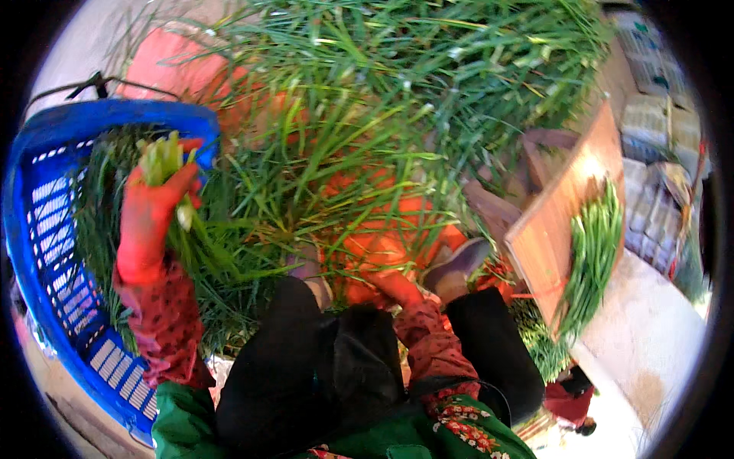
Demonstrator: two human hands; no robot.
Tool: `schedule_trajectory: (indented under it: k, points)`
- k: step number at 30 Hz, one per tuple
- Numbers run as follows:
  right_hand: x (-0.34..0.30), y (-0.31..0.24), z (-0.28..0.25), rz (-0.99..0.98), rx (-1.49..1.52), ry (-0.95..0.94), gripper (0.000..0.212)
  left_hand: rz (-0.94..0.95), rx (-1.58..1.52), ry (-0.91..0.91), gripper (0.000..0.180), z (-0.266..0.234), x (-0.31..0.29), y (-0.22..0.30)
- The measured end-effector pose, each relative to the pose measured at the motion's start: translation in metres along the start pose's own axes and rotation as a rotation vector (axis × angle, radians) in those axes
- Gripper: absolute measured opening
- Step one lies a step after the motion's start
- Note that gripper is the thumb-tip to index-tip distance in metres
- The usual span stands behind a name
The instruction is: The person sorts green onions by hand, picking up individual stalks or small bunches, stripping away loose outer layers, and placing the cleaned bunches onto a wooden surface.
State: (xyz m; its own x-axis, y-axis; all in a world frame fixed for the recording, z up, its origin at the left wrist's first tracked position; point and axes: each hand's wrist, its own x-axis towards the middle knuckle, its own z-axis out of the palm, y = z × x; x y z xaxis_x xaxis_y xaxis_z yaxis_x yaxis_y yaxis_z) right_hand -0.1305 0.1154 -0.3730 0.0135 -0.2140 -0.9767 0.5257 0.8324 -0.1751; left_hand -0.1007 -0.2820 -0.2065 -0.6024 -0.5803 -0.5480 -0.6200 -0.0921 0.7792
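Left hand (149,218) fingers closed around a chive bunch (164,164) over the blue basket (34,229); right hand (394,287) buried, grip unclear.

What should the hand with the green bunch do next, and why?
Probably lower the bunch into the blue basket. The left hand holds it in a closed grip right above the basket, where similar greens already lie. The right hand is down by the big pile.

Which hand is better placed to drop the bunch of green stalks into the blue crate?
Left. The left hand, in a red glove, has its grip on the bunch of green stalks right above the blue crate. The right hand is low by the pile of greens.
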Motion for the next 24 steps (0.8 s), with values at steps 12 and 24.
schedule_trajectory:
  k: [12, 24]
  points:
    - [0.082, -0.139, 0.011, -0.278, 0.512, 0.22, 0.05, -0.07, 0.109, -0.235, 0.049, 0.135, 0.129, -0.21]
    - [0.085, -0.194, 0.043, -0.581, 0.796, 0.272, 0.028, -0.002, 0.087, -0.378, 0.057, 0.116, -0.014, -0.144]
